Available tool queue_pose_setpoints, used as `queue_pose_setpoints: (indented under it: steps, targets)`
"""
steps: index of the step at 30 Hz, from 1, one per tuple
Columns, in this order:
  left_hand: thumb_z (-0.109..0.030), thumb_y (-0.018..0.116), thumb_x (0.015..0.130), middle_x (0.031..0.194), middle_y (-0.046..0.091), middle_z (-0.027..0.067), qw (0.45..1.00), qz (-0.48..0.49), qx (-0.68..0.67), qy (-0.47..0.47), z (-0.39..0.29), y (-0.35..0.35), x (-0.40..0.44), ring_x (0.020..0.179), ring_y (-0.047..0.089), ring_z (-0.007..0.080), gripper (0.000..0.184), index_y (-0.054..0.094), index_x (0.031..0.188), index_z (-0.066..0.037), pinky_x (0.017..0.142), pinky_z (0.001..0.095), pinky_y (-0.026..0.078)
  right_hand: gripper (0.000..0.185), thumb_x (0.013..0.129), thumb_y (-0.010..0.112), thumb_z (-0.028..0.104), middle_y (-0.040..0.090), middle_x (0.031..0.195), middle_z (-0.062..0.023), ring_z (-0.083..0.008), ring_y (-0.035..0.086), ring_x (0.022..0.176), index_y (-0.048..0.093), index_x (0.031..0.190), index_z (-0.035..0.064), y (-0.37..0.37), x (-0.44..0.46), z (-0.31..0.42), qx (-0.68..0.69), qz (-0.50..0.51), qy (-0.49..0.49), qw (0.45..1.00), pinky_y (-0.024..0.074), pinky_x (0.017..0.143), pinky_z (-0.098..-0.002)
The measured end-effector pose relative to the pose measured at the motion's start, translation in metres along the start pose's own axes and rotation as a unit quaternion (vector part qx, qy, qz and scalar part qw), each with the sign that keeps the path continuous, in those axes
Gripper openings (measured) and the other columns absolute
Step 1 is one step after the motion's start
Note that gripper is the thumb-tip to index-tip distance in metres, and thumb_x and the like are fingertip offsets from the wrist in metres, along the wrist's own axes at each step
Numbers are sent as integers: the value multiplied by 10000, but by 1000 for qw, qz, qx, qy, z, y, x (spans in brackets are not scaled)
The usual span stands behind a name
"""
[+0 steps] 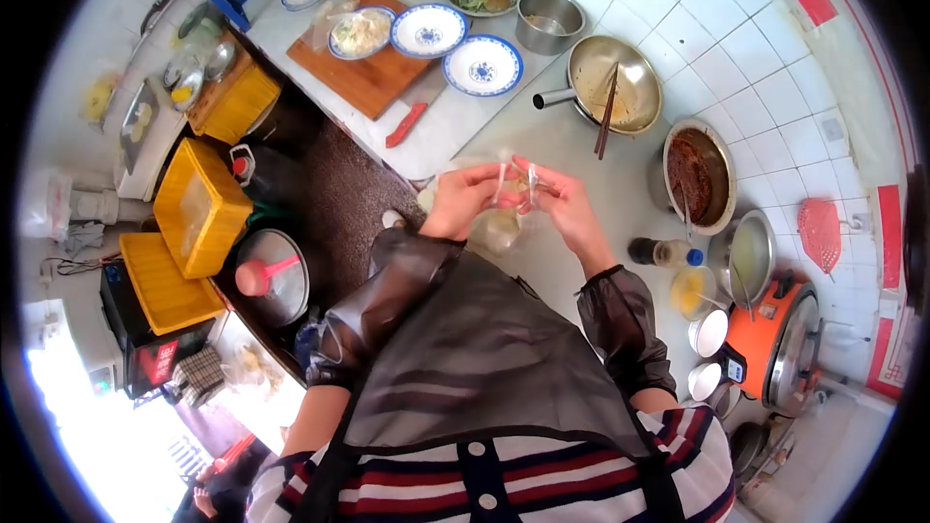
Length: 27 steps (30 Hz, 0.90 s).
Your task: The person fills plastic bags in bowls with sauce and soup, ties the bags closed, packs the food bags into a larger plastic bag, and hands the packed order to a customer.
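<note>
In front of the apron, my left hand (pixel 461 201) pinches one side of a thin clear plastic bag (pixel 496 232). The other side of its top is between the fingers of my right hand (pixel 562 201). Whitish strips of the bag's top stretch up between both sets of fingers. Its rounded lower part hangs over or rests on the counter edge, I cannot tell which. Something pale seems to be inside, too unclear to name.
Beyond my hands stand a wok (pixel 635 102) with chopsticks, a steel pot (pixel 550 34) and blue-rimmed plates (pixel 482 66). A red-handled knife (pixel 405 125) lies near the cutting board (pixel 334 77). On the right are a pot of dark red sauce (pixel 692 167), a bottle (pixel 668 252) and an orange cooker (pixel 760 334).
</note>
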<state>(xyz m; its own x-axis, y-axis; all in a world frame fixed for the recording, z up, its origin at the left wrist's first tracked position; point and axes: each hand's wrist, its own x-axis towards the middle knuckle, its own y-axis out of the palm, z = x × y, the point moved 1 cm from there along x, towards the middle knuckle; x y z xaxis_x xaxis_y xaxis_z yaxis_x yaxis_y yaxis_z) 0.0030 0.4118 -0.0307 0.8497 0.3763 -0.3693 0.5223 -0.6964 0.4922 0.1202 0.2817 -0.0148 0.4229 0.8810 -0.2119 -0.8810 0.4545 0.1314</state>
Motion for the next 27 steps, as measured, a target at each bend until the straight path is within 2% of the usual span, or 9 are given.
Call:
queue_pose_setpoints:
  steps: [6, 11, 15, 16, 18, 21, 23, 25, 27]
  targets:
    - [-9, 534, 870, 1011, 640, 134, 998, 9, -18, -67, 21, -9, 20, 826, 642, 188, 233, 571, 1079, 88, 741, 281, 533, 458, 866, 483, -54, 595, 1114, -47, -115, 605, 855, 440, 1319, -5, 3, 13, -30, 56, 31, 26, 998, 479, 755, -231]
    - [-95, 661, 819, 861, 642, 57, 967, 36, 251, -4, 45, -46, 28, 768, 596, 96, 160, 608, 913, 24, 701, 235, 475, 415, 862, 559, 24, 594, 955, -6, -64, 528, 755, 500, 1272, 7, 6, 24, -54, 83, 46, -5, 995, 445, 718, -226]
    - [-134, 660, 788, 748, 595, 8, 946, -50, 319, 18, 63, -68, 33, 683, 545, 88, 134, 594, 788, -18, 642, 237, 443, 260, 808, 657, 144, 552, 800, 38, -50, 455, 689, 606, 1028, 16, -13, 22, -61, -142, 62, 24, 988, 387, 633, -214]
    - [-134, 660, 788, 748, 595, 8, 947, -49, 317, 19, 76, -87, 38, 683, 545, 88, 134, 594, 788, -18, 642, 237, 443, 216, 805, 669, 180, 570, 772, 27, -65, 456, 646, 625, 918, 1, -17, 19, -65, -148, 45, 74, 985, 389, 610, -221]
    - [-120, 630, 792, 715, 577, 17, 979, -111, -117, -126, 82, -114, 40, 652, 541, 124, 106, 580, 748, -38, 632, 247, 446, 194, 808, 664, 187, 557, 729, 21, -73, 460, 637, 616, 855, 5, -28, 13, -69, -165, 50, 111, 979, 385, 598, -232]
    - [-135, 651, 797, 638, 529, 23, 983, -122, -28, -132, 73, -99, 32, 578, 520, 133, 138, 577, 736, -37, 559, 273, 441, 183, 813, 654, 188, 523, 685, 13, -78, 445, 636, 610, 765, 17, -21, 15, -61, -219, 49, 131, 966, 363, 582, -239]
    - [-160, 629, 830, 680, 567, 23, 987, -56, 34, -146, 74, -105, 38, 611, 516, 107, 135, 606, 781, -37, 571, 258, 439, 180, 816, 650, 182, 503, 683, 11, -75, 426, 643, 613, 737, 25, -12, 11, -61, -258, 43, 120, 958, 346, 579, -237]
    - [-173, 600, 862, 719, 590, 4, 968, 104, 141, -180, 51, -86, 36, 637, 495, 79, 142, 635, 853, -36, 589, 230, 420, 143, 828, 606, 147, 502, 639, -21, -93, 483, 699, 605, 758, 22, -9, 19, -57, -329, 28, -96, 939, 375, 609, -253]
    - [-177, 582, 879, 756, 598, -19, 967, 131, 203, -86, 51, -87, 44, 655, 477, 59, 162, 645, 912, -31, 610, 206, 397, 125, 826, 598, 128, 504, 637, -17, -98, 484, 719, 611, 764, 20, -9, 20, -51, -306, 10, -100, 947, 377, 625, -251]
